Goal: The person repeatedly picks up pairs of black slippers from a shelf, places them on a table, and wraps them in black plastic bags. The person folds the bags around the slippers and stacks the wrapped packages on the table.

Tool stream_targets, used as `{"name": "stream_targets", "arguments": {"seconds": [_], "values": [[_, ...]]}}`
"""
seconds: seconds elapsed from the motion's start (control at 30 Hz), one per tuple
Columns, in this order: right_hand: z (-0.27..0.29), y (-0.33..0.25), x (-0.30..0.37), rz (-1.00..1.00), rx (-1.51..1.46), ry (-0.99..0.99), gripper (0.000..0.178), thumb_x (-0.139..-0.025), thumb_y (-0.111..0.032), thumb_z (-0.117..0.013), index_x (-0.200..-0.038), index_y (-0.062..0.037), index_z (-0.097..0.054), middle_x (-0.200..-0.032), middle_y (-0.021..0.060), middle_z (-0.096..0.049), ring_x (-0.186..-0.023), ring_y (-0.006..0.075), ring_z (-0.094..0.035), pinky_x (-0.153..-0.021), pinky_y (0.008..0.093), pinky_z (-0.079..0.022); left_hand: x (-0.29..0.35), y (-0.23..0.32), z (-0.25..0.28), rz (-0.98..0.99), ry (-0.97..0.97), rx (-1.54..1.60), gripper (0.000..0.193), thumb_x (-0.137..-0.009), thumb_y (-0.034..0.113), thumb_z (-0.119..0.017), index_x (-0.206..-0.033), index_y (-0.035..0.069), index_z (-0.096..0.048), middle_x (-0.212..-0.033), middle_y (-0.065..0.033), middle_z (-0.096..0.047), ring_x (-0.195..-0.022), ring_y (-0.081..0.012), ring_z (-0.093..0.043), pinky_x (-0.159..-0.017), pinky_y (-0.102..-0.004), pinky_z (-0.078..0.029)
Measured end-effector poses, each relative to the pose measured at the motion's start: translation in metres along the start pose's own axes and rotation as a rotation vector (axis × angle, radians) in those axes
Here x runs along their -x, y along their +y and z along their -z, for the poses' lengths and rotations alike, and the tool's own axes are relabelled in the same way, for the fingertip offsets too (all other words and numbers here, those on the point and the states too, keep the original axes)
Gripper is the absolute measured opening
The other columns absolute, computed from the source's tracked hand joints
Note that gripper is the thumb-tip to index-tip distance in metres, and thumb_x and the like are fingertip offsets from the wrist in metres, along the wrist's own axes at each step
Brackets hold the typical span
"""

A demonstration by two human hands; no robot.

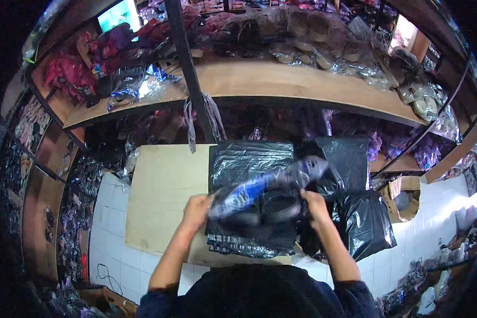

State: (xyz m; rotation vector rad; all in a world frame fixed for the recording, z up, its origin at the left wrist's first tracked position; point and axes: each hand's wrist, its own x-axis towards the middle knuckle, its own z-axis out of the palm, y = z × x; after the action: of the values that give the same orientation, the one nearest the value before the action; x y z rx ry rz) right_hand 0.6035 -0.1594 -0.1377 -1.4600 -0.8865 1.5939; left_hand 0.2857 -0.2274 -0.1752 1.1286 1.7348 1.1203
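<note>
Between my hands hangs a clear plastic bag (249,192) with a blue and white printed patch. It is smeared by motion; dark shapes that look like footwear show through the film. My left hand (197,210) has its fingers closed on the bag's left end. At the right side, my right hand (315,204) pinches the film. Beneath the bag lies a stack of flat black plastic bags (254,153) on a pale board (167,185). More black plastic (368,222) lies beside my right hand, glossy and creased.
A wooden shelf (281,79) on a dark frame spans the far side, loaded with bagged footwear (318,32). A dark upright post (188,69) carries hanging grey strips (212,114). An opened cardboard box (408,204) stands on the white tiled floor (111,212) at the right.
</note>
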Motion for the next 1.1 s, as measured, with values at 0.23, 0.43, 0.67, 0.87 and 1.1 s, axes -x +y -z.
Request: {"name": "stream_targets", "arguments": {"seconds": [0.23,0.43,0.67,0.87,1.1], "values": [[0.007,-0.060,-0.024,-0.053,-0.074,-0.119,0.019,-0.080,-0.024,-0.053,-0.077,-0.0058,-0.054,-0.061,0.0024,-0.054,-0.047,0.0127,-0.051,-0.040,0.0257,-0.039,-0.041,0.108,0.012,0.148,-0.197,-0.024,0.019,-0.079,0.017,-0.052,-0.079,0.002,-0.062,-0.072,0.0009,-0.057,-0.066,-0.0076,-0.046,-0.063,-0.0228,-0.035],[0.004,-0.102,-0.001,-0.011,-0.299,-0.194,0.020,-0.079,-0.026,-0.055,-0.076,-0.0070,-0.050,-0.063,0.0047,-0.056,-0.047,0.0143,-0.053,-0.036,0.0249,-0.041,-0.036,0.129,0.039,-0.045,-0.172,-0.060,0.025,-0.082,0.023,-0.051,-0.070,0.003,-0.061,-0.063,0.0017,-0.054,-0.059,-0.0066,-0.045,-0.057,-0.0210,-0.034],[-0.004,-0.108,0.002,-0.011,-0.541,-0.339,0.022,-0.086,-0.025,-0.045,-0.084,-0.0039,-0.050,-0.068,0.0071,-0.058,-0.051,0.0161,-0.057,-0.037,0.0246,-0.046,-0.027,0.136,0.046,-0.032,-0.195,0.112,0.023,-0.083,0.022,-0.050,-0.073,0.004,-0.061,-0.068,0.0013,-0.057,-0.062,-0.0062,-0.046,-0.060,-0.0205,-0.035],[-0.010,-0.097,-0.009,-0.020,-0.660,-0.353,0.021,-0.084,-0.028,-0.048,-0.090,-0.0083,-0.051,-0.085,0.0066,-0.059,-0.074,0.0196,-0.058,-0.062,0.0379,-0.048,-0.026,0.112,0.036,0.003,-0.249,0.716,0.032,-0.076,0.027,-0.059,-0.101,0.009,-0.052,-0.093,-0.0032,-0.055,-0.089,-0.0148,-0.049,-0.076,-0.0327,-0.037],[-0.033,-0.098,-0.011,0.008,-0.777,-0.317,0.024,-0.085,-0.033,-0.045,-0.096,-0.0121,-0.050,-0.092,0.0066,-0.059,-0.087,0.0224,-0.055,-0.082,0.0500,-0.035,-0.025,0.073,0.004,-0.497,0.249,-0.298,0.041,-0.057,0.015,-0.073,-0.093,0.004,-0.055,-0.104,-0.0100,-0.050,-0.094,-0.0176,-0.047,-0.081,-0.0326,-0.037]]}}
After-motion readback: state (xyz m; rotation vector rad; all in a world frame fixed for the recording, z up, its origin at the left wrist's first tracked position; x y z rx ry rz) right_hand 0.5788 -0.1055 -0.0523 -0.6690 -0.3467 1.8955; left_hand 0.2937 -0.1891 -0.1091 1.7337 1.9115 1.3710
